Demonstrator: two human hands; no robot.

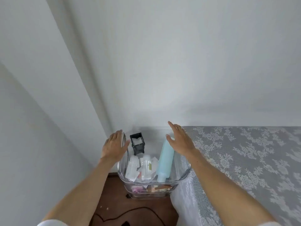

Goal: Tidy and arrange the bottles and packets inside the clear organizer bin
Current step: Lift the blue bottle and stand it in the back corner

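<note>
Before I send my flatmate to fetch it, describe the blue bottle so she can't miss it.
Find the clear organizer bin wedged between wall and lace-covered bed. Along its right side leans a tall pale blue bottle, under the right hand. The white packets beside it are smaller.

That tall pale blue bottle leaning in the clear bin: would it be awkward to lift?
Probably slippery: the pale blue bottle looks smooth and round. It leans against the clear bin, so it may tip if nudged. Likely rigid, unlike the packets beside it.
</note>
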